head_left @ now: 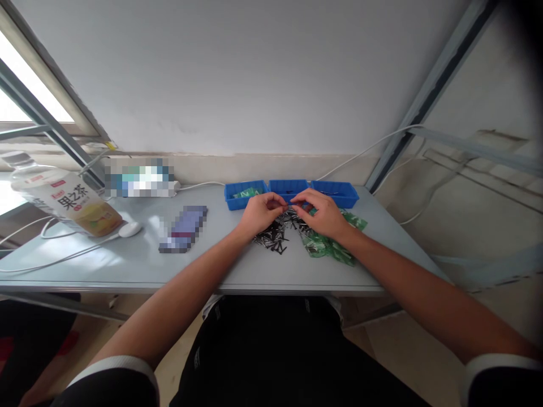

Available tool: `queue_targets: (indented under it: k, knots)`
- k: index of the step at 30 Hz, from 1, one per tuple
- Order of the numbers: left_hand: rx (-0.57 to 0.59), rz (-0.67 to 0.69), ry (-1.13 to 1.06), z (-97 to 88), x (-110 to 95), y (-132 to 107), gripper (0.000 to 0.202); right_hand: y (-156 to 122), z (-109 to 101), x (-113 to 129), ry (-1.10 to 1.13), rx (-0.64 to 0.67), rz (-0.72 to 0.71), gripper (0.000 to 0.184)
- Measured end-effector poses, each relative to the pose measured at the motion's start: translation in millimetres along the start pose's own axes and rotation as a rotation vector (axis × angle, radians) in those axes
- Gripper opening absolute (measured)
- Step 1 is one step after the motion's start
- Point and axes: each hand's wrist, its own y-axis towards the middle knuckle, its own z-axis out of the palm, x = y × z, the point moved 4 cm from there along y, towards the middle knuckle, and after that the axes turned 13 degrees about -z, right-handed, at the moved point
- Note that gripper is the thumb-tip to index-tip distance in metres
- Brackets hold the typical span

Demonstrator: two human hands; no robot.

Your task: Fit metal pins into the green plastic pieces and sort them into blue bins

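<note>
My left hand point(262, 213) is closed in a pinch above a pile of black and silver screws point(274, 236). Facing it, my right hand point(321, 213) also pinches, its fingertips a short way from the left ones. Whatever is between the fingers is too small to make out. Under and beside my right hand lies a green see-through plastic bag point(328, 249) with screws in it. Just behind the hands stand a left blue bin point(236, 203) with small green packets, a middle blue bin point(289, 183) partly hidden by my fingers, and a right blue bin point(348, 199) with a few dark pieces.
On the left of the grey table point(237, 274) a drink bottle point(68, 198) leans beside a white cable with a round white piece point(129, 229). A blurred-out flat object point(184, 229) lies left of the screws. Metal posts and a wall point(254, 79) bound the table.
</note>
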Motion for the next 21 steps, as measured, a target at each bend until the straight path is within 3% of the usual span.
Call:
queue_targets:
  k: [13,21]
  knots:
    - [0.082,0.075,-0.026,5.6,-3,-4,0.022,1,4,-1,0.046,0.085,-0.042,0.013]
    - [0.032,0.152,0.047,4.0,-17,-11,0.019,0,3,-4,-0.007,0.046,0.029,0.023]
